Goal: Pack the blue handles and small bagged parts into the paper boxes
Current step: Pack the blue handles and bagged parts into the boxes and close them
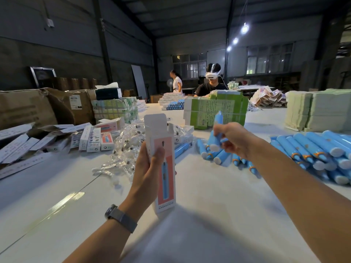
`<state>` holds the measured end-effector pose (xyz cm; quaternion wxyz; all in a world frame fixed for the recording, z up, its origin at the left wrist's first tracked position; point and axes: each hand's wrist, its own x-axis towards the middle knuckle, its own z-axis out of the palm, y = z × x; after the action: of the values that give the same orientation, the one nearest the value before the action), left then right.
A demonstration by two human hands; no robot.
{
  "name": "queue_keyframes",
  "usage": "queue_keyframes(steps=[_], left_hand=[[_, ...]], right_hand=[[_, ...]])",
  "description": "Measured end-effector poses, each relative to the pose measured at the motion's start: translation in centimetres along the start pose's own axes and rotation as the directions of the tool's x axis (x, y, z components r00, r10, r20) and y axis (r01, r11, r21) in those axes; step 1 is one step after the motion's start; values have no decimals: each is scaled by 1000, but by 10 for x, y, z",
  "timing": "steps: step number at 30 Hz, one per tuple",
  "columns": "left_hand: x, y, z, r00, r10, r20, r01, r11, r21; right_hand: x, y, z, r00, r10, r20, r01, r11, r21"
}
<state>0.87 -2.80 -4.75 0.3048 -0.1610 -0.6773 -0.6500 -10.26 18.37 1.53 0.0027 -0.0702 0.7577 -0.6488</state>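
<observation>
Box [164,164] + handle [217,130], mid-frame
L hand [147,168] grips upright open-top box; R hand [232,139] grips blue handle just right of it.

Pretty dim hall overall, most of the light comes from three bare bulbs [245,29] hanging up around 1 o'clock, and they bloom a bit. The white table [209,215] catches them, with a glare patch [66,201] at 8 o'clock and soft forearm shadows toward 6. The right hand [230,138] and the blue handle [216,130] it holds are motion-smeared. Wide-angle lens bends the edges, and the far background is soft and grainy.
</observation>
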Motion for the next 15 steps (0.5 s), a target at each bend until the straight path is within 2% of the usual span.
queue_keyframes(steps=[4, 8, 10, 12, 14, 15], left_hand=[[0, 1, 0, 999, -5, 35, 5, 1000, 23], [-1, 3, 0, 995, 15, 98, -23, 996, 84], [-2, 3, 1, 994, 27, 109, -40, 992, 122], [-2, 2, 1, 995, 33, 97, -46, 990, 136], [0, 2, -1, 997, 18, 71, -26, 992, 122], [1, 1, -3, 998, 12, 55, -19, 993, 118]], right_hand=[[-29, -34, 32, 958, -252, 133, 191, 914, 357], [-50, -61, 48, 955, -272, 122, 140, 772, 620], [-56, -67, 56, 933, -350, 85, 245, 789, 563], [-58, -70, 67, 883, -465, 56, 426, 847, 317], [-56, -73, 77, 831, -555, 30, 551, 830, 83], [-54, -74, 82, 808, -588, 33, 586, 809, 43]])
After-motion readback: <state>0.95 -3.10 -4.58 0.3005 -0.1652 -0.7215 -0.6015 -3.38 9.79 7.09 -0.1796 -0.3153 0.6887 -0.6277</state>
